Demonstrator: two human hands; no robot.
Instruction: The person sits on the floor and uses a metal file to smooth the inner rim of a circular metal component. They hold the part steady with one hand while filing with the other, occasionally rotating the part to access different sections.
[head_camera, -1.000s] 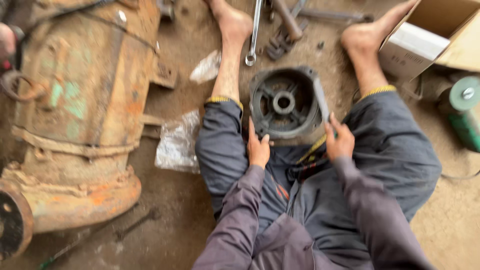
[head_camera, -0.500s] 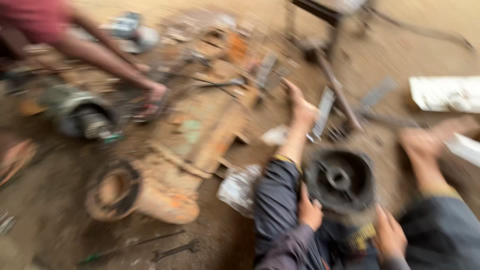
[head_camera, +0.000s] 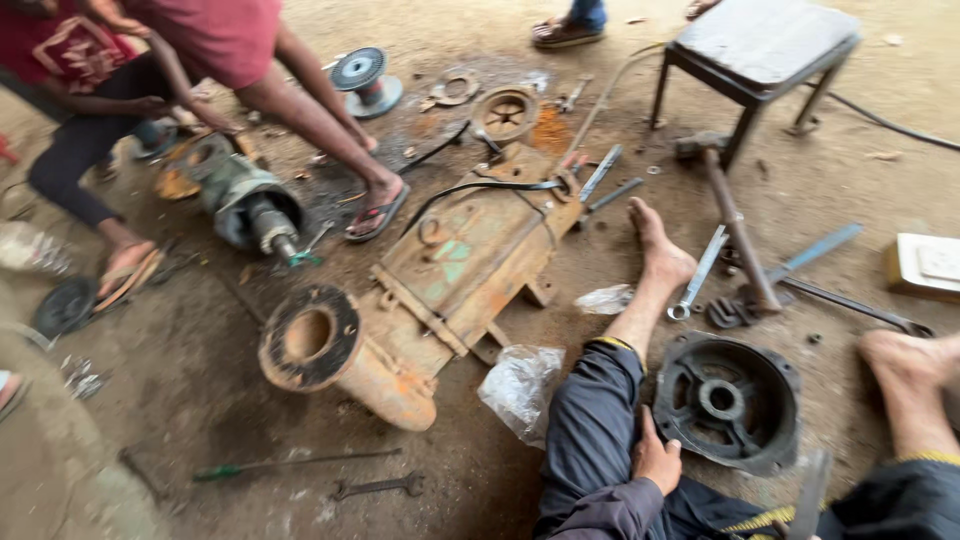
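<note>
The left hand (head_camera: 657, 458) rested flat, fingers spread, on the knee; the round motor cover (head_camera: 727, 402) lay just to its right in the frame, nearest it; the right hand was out of view.

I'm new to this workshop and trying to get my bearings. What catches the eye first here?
A big rusty orange housing lies across the middle of the dirt floor. At lower right a dark round end cover sits between the person's legs, their left hand on the knee beside it. Wrenches lie beyond.

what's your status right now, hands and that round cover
Left hand flat on own knee, holding nothing. Right hand out of view. Round dark end cover on the floor between the legs, untouched. Rusty motor housing and plastic bag lie to its left.
</note>
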